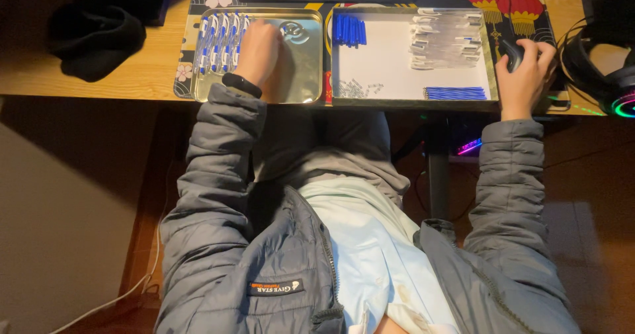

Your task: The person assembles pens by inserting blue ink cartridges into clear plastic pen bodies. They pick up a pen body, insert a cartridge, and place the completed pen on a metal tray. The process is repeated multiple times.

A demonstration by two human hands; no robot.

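While the left hand (pixel 259 51) rests curled on finished pens (pixel 221 41), these lie side by side in a metal tray (pixel 301 76), long axes pointing away from the person. A wooden desk (pixel 142 69) holds both trays. The right hand (pixel 524 76) cups a dark mouse (pixel 511 54), arm outstretched.

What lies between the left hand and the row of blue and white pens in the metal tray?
Nothing visible: the left hand rests in the silver metal tray, right beside the blue and white pens.

dim, warm light; desk lit; floor shadowed; mild softness
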